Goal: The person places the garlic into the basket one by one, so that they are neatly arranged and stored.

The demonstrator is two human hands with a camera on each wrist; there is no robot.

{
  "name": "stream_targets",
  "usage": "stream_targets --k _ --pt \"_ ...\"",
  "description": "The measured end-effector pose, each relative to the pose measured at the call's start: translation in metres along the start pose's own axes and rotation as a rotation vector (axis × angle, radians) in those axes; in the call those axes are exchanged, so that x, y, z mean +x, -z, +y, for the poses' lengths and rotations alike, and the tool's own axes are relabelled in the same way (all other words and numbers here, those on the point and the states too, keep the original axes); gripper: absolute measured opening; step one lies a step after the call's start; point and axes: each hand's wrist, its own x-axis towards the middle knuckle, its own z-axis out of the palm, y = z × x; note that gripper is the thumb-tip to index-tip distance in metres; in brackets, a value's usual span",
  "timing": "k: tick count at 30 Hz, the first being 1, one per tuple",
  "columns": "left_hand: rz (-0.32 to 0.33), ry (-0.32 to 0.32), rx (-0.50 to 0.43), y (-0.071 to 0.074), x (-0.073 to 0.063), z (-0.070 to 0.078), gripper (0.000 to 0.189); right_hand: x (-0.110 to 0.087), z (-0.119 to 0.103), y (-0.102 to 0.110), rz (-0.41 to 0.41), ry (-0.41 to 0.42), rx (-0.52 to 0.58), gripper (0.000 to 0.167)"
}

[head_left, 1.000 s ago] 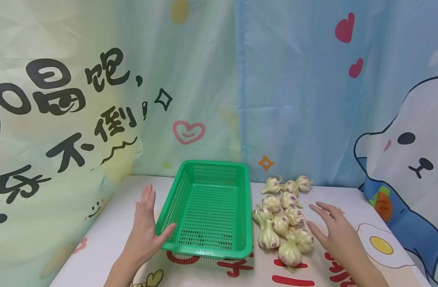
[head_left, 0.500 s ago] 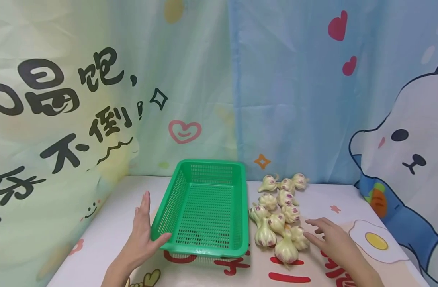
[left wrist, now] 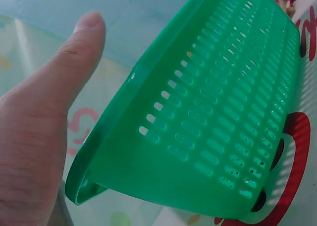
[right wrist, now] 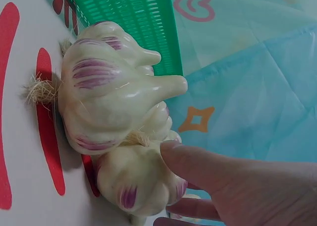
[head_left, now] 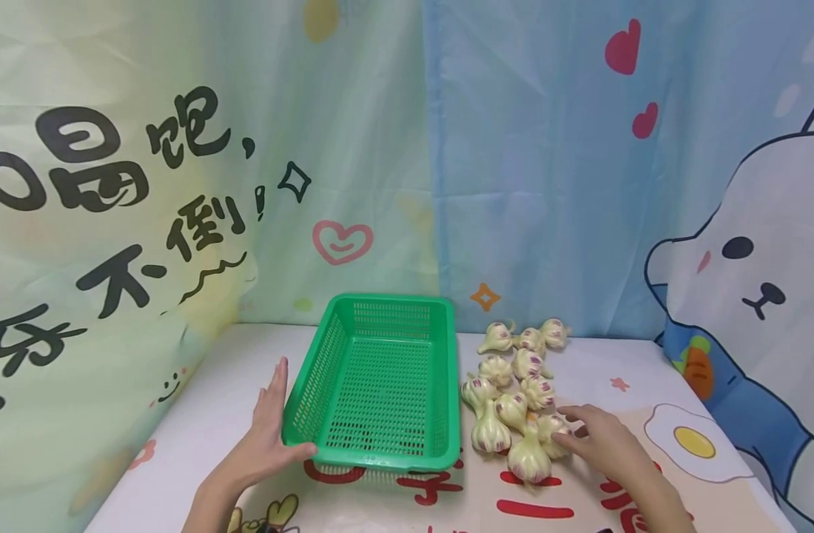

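My right hand [head_left: 603, 438] is at the right edge of a group of garlic bulbs. Its thumb tip touches or nearly touches a whitish, purple-streaked garlic bulb [right wrist: 141, 179], with the fingers at the bulb's other side, their tips partly hidden. In front of that bulb lies another garlic bulb [right wrist: 106, 94] with a pale stem and a tuft of roots. Beside the left side of a green plastic basket [head_left: 380, 400] my left hand [head_left: 263, 433] stands with fingers straight. In the left wrist view its thumb [left wrist: 81, 52] is apart from the basket rim.
Several more garlic bulbs [head_left: 496, 370] lie right of the basket, up to the back of the table. A printed mat [head_left: 476, 511] covers the front of the white table [head_left: 247, 348]. Printed curtains [head_left: 547, 148] hang close behind and at the left.
My right hand has moved left and slightly down to the nearest right-hand garlic bulb, its thumb and fingers drawing closer together. My left hand has come down nearer the basket's side.
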Motion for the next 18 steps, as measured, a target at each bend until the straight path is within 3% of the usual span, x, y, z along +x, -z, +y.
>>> stream_targets --k 6,18 --pt "-0.03 0.02 -0.031 -0.0009 0.0006 -0.0047 0.133 0.003 -0.005 -0.0013 -0.003 0.043 -0.003 0.071" --pt "-0.152 0.034 -0.052 0.0042 0.0066 -0.0069 0.135 0.0073 -0.0037 -0.004 -0.03 0.003 -0.014 0.076"
